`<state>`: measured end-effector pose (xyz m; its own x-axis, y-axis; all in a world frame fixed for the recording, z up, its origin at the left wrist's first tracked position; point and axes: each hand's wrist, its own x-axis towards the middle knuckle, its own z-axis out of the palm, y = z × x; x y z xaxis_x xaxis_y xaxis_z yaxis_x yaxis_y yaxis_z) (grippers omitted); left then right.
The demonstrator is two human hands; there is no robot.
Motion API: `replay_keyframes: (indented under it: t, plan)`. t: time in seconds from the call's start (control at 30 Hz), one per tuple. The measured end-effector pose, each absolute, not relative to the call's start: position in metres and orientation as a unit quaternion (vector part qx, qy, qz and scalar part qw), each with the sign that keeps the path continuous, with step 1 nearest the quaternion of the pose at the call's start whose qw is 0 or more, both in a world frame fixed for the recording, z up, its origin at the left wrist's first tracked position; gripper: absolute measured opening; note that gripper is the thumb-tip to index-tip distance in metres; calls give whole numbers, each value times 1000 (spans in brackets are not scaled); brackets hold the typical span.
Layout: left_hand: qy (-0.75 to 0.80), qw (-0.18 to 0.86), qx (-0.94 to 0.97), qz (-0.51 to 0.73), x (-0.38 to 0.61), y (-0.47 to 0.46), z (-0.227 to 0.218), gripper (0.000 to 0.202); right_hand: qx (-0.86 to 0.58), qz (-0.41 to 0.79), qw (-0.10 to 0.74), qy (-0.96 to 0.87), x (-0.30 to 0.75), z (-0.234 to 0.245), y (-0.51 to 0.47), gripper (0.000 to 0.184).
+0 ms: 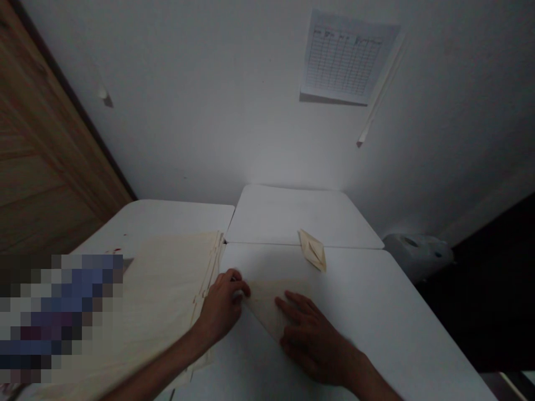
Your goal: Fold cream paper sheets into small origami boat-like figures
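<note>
A thin cream piece of cloth or paper (266,302) lies flat on the white table, with a slanting edge on its near side. My left hand (228,298) is closed in a pinch at its left corner. Spread over its right part is my right hand (307,337), fingers stretched out and palm down. Behind my hands rests a small folded cream piece (312,250) with creased flaps. A stack of large cream sheets (167,289), cloth by the look of them, lies to the left, its uneven right edges close to my left wrist.
The white table (376,312) is made of several panels with seams, and meets a wall behind. A printed sheet (351,58) hangs on the wall. A wooden door (50,139) stands at left, a pale rounded object (418,253) at right. A blurred patch covers the far left.
</note>
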<state>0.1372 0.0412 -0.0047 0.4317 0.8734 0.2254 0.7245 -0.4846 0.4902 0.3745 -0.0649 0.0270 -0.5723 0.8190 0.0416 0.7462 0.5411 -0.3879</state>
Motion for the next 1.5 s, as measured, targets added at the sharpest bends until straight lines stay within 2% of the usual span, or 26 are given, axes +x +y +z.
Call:
replay_keyframes:
  t: [0.13, 0.27, 0.33, 0.8, 1.17, 1.5]
  plan:
    - [379, 69, 887, 254, 129, 14, -15, 43, -449, 163, 115, -871, 375, 25, -65, 17]
    - [222, 57, 964, 131, 123, -20, -16, 70, -448, 162, 118, -872, 376, 20, -66, 16]
    - [213, 52, 970, 108, 122, -27, -14, 74, -448, 164, 115, -871, 377, 19, -66, 15]
    - [191, 37, 979, 67, 134, -28, -13, 65, -454, 157, 87, -873, 377, 22, -66, 18]
    - [348, -56, 926, 136, 124, -17, -17, 51, -450, 170, 86, -873, 375, 30, -65, 16]
    - [413, -90, 900, 107, 128, -16, -10, 47, -451, 169, 88, -872, 375, 25, -65, 15]
